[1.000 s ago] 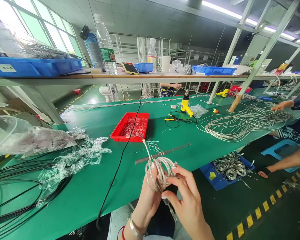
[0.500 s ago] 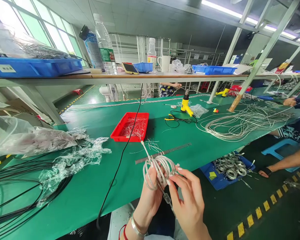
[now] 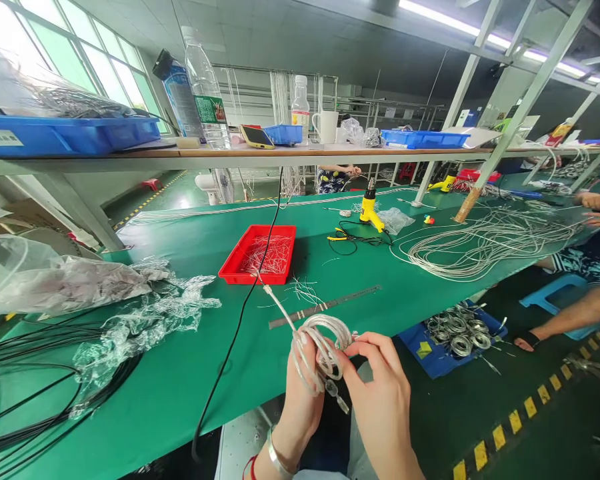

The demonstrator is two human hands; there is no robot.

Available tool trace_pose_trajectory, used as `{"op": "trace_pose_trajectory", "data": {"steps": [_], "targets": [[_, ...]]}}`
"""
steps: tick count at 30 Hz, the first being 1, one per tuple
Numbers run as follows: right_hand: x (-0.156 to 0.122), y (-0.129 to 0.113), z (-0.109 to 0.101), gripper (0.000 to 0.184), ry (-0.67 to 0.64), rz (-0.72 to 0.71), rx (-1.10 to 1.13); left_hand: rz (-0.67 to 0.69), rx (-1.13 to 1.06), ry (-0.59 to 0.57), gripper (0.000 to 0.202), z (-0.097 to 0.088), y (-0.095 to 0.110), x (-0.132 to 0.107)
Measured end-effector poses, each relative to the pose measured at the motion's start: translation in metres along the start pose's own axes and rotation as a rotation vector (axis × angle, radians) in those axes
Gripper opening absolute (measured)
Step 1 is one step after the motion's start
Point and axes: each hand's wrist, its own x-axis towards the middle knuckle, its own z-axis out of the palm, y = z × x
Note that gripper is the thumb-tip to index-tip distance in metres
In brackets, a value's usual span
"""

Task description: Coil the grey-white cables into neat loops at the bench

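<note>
My left hand (image 3: pixel 303 393) holds a coil of whitish braided cable (image 3: pixel 323 347) from below and behind. My right hand (image 3: pixel 380 397) pinches the right side of the same coil between thumb and fingers. A loose length of the cable (image 3: pixel 277 303) runs up and left, and its tip reaches the front edge of a red plastic tray (image 3: pixel 245 257) full of cut wire ends. A small metal-and-clear connector (image 3: pixel 337 395) hangs below the coil, between my hands. The green workbench (image 3: pixel 170 380) lies under them, with a steel ruler (image 3: pixel 325 307) just beyond the coil.
A black cable (image 3: pixel 235 347) drops from the overhead shelf (image 3: pixel 300 153), which carries blue trays and bottles. Crumpled plastic bags (image 3: pixel 65 287) and black cables (image 3: pixel 30 380) lie left. A yellow heat gun (image 3: pixel 369 207) and a white cable bundle (image 3: pixel 485 243) lie beyond. A co-worker's hands (image 3: pixel 595 210) work far right.
The loose cable end has swung left and now reaches the red tray's front edge. The coil has turned slightly between my hands, and the connector has risen closer to it.
</note>
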Motion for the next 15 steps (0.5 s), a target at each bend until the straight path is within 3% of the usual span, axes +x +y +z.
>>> {"op": "trace_pose_trajectory", "data": {"steps": [7, 11, 15], "targets": [[-0.003, 0.003, 0.003, 0.024, 0.065, -0.052, -0.083, 0.079, 0.108, 0.129, 0.029, 0.008, 0.005, -0.004], [-0.001, 0.003, 0.001, 0.035, 0.045, -0.019, -0.083, 0.075, 0.143, 0.105, 0.027, 0.011, 0.006, -0.006], [-0.002, 0.000, -0.003, 0.026, 0.052, -0.011, -0.029, 0.087, 0.128, 0.162, 0.032, 0.013, 0.006, -0.006]]}}
